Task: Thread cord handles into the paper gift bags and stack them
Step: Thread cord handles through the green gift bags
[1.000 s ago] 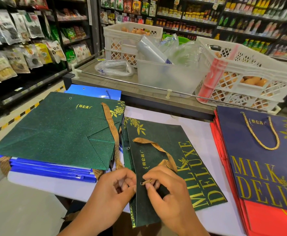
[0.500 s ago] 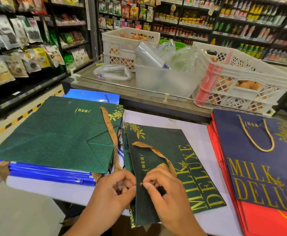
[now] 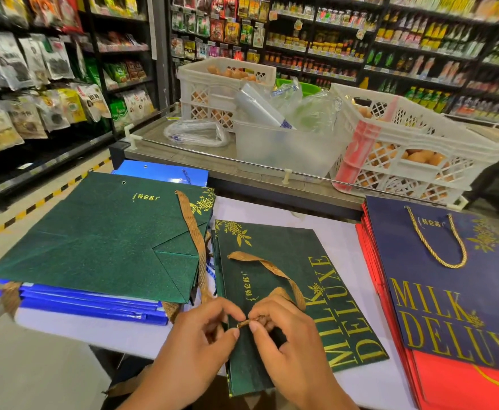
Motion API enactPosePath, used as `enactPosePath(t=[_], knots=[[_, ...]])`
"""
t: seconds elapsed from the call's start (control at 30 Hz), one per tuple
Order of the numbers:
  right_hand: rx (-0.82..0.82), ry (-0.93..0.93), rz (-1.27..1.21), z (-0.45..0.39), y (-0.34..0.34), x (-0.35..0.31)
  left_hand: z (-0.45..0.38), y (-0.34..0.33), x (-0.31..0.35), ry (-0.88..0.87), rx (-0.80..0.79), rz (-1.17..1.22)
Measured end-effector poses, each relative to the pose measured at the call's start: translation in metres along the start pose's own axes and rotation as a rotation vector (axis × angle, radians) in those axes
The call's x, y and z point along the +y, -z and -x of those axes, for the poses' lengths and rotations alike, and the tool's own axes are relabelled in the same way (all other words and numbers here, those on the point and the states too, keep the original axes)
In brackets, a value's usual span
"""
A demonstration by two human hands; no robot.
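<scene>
- Two hands meet low in the centre of the frame over a flat dark green gift bag [image 3: 286, 291] printed "MILK DELUXE" in gold, which lies on the white tabletop [image 3: 342, 247].
- Left hand [image 3: 201, 338]: fingers curled, thumb and forefinger closed at the near end of the tan ribbon handle [image 3: 269, 270], right beside the bag's left edge.
- Right hand [image 3: 283, 341]: fingers curled, thumb and forefinger pinching the same ribbon end from the other side, fingertips almost touching those of the left.
- From the pinch the ribbon runs up the bag's face in a twisted loop toward its upper left corner.
- Left of centre, another green bag [image 3: 103, 241] lies flat on top of a stack of blue bags [image 3: 88, 303]; a tan ribbon hangs down its right edge.
- Right edge of the frame: a navy bag [image 3: 455, 291] with a gold rope handle [image 3: 437, 241] rests on a pile of red bags [image 3: 461, 386].
- Upper centre, beyond the tabletop: white lattice crates [image 3: 419, 149] holding eggs, and a clear plastic tub [image 3: 283, 149] with plastic bags in it.
- Store shelves [image 3: 360, 39] of packaged goods fill the top of the frame.
</scene>
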State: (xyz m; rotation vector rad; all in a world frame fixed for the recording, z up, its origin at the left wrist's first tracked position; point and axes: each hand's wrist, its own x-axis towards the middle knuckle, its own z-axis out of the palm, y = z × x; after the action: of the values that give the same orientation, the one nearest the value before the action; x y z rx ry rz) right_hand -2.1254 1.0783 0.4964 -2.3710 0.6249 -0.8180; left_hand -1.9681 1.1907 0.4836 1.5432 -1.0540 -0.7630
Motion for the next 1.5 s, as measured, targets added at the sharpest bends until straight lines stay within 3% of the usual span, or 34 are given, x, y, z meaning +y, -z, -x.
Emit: enactPosePath(t=[0.13, 0.27, 0.37, 0.47, 0.6, 0.63, 0.7, 0.77, 0.97, 1.13, 1.23, 1.3, 1.5], knots=[[-0.096, 0.077, 0.090, 0.016, 0.014, 0.014, 0.001, 0.001, -0.001, 0.044, 0.023, 0.057], [-0.261, 0.160, 0.405, 0.041, 0.034, 0.035, 0.005, 0.002, -0.001, 0.017, 0.063, 0.115], [-0.351, 0.092, 0.544, 0.054, 0.042, 0.032, 0.012, 0.003, 0.001, 0.001, 0.060, 0.119], [-0.363, -0.259, 0.398, 0.048, 0.033, 0.028, 0.017, 0.004, 0.003, -0.016, 0.012, 0.093], [-0.489, -0.080, 0.227, 0.071, 0.033, 0.034, 0.020, 0.002, 0.006, -0.038, 0.077, 0.089], [-0.470, -0.085, 0.283, 0.074, 0.039, 0.035, 0.020, 0.001, 0.007, -0.063, 0.120, 0.095], [-0.147, -0.024, 0.277, 0.078, 0.032, 0.012, 0.021, -0.001, 0.010, -0.116, 0.208, 0.051], [-0.203, -0.031, 0.395, 0.073, 0.048, -0.004, 0.023, -0.002, 0.014, -0.176, 0.263, -0.022], [0.185, 0.132, 0.338, 0.043, 0.073, -0.032, 0.029, 0.008, 0.028, -0.216, 0.369, -0.089], [0.292, 0.128, 0.357, 0.019, 0.102, -0.049, 0.031, 0.011, 0.034, -0.103, 0.187, -0.106], [0.365, 0.215, 0.397, 0.004, 0.111, -0.067, 0.029, -0.005, 0.038, -0.058, 0.058, 0.058], [0.380, 0.250, 0.425, -0.004, 0.119, -0.081, 0.026, -0.015, 0.047, -0.022, 0.013, 0.192], [0.526, 0.279, 0.570, -0.035, 0.168, -0.110, 0.015, -0.008, 0.048, -0.075, -0.006, 0.294]])
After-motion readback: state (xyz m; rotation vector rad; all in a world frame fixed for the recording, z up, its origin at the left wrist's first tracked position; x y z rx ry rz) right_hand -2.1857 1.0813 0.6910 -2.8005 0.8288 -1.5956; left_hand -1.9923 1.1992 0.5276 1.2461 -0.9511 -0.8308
